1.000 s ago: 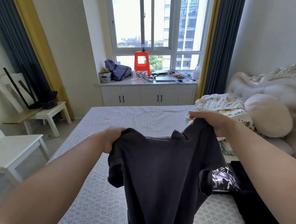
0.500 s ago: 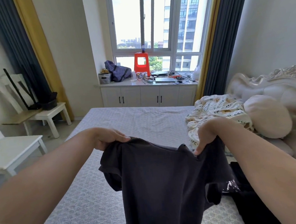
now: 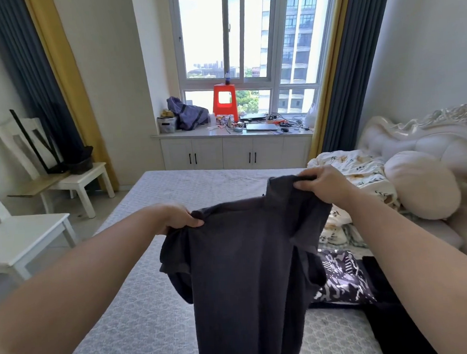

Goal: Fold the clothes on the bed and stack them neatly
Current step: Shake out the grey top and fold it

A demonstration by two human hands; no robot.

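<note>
Holding the dark t-shirt (image 3: 248, 258) up over the bed (image 3: 152, 305), the left hand (image 3: 178, 217) pinched one shoulder while the right hand (image 3: 323, 183), gripping the other, had lifted higher than a moment earlier, so no fold was started yet.

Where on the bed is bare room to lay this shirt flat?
Bare mattress lies left of the held dark T-shirt and beyond it toward the window cabinets. Crowded right: patterned garment, floral quilt, pillow.
</note>
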